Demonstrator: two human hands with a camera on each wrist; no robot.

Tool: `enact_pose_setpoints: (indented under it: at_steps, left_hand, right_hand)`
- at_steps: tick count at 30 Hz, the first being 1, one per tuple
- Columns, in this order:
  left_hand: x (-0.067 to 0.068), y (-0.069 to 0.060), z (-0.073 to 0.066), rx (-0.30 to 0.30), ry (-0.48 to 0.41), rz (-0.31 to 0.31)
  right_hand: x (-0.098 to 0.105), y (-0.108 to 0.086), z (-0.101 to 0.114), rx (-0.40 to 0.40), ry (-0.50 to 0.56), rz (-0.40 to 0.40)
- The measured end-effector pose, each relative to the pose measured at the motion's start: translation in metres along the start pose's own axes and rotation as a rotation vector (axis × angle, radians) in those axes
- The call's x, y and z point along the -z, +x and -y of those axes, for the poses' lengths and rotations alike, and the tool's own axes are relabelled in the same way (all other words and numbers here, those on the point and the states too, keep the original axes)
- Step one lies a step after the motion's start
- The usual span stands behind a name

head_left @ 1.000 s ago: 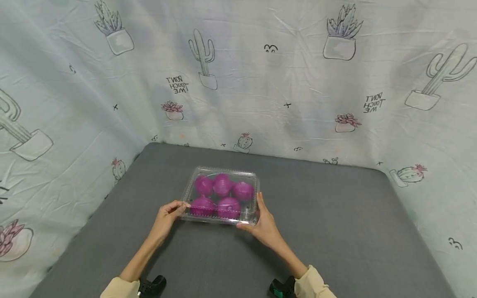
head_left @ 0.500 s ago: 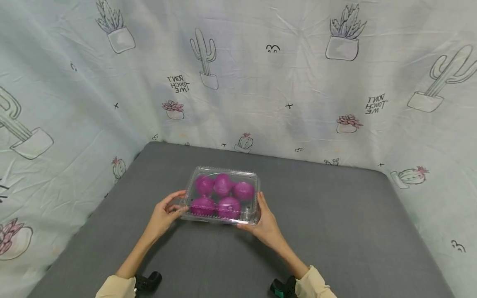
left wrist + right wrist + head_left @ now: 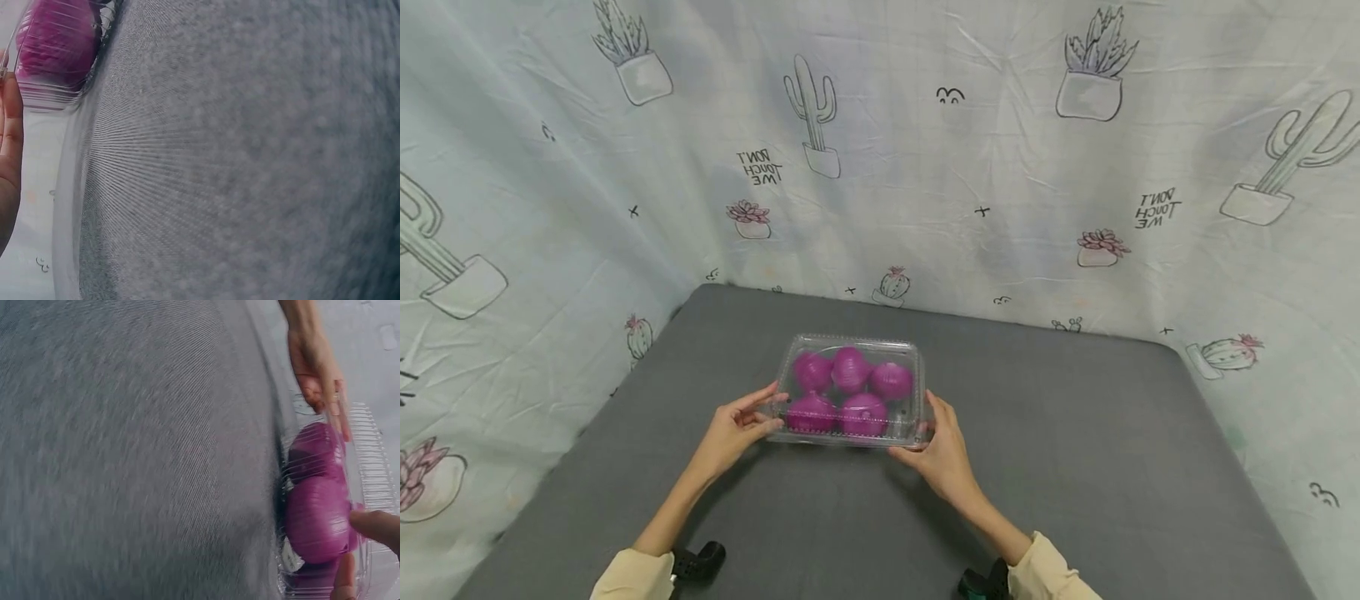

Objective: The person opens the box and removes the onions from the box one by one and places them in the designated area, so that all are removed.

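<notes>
A clear plastic clamshell container [image 3: 820, 439] sits on the grey table with several round purple onions [image 3: 851, 369] inside, seen through its lid. My left hand [image 3: 730, 429] pinches its left front corner, thumb in front and fingers at the side. In the left wrist view, fingertips of the left hand [image 3: 11, 144] meet the clear rim beside one purple onion [image 3: 59, 40]. At the right front corner, my right hand [image 3: 947, 454] holds the container, thumb along the front edge and fingers along the right side. The right wrist view shows both hands at the ribbed plastic [image 3: 375, 462].
Grey cloth covers the table [image 3: 1075, 467]. A pale curtain [image 3: 910, 167] printed with potted cacti hangs behind it and along both sides. A dark strap mount [image 3: 700, 564] sits on the left wrist, and another [image 3: 985, 581] on the right.
My left fingers have opened from the front corner and come round the left side. The right hand has shifted slightly right, and the container has moved a little right.
</notes>
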State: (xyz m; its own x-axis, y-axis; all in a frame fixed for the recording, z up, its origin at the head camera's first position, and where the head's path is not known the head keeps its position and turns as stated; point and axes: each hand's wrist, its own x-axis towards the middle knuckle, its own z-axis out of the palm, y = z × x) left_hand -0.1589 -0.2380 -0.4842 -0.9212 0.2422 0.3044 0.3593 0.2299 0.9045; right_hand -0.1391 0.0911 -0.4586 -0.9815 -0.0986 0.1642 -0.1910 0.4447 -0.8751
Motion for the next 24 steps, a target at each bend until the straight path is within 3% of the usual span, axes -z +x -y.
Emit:
enact_pose_setpoints:
  at_steps: [7, 14, 24]
  left_hand:
    - [0.000, 0.001, 0.000, 0.027, 0.001, -0.011]
    - [0.001, 0.004, -0.002, -0.027, -0.029, 0.023]
    - [0.004, 0.004, -0.002, 0.007, -0.075, 0.045]
  right_hand:
    - [0.000, 0.002, 0.001, -0.014, -0.093, -0.010]
    - [0.005, 0.000, 0.002, -0.075, 0.078, 0.047]
    - [0.013, 0.001, 0.000, -0.191, 0.329, 0.069]
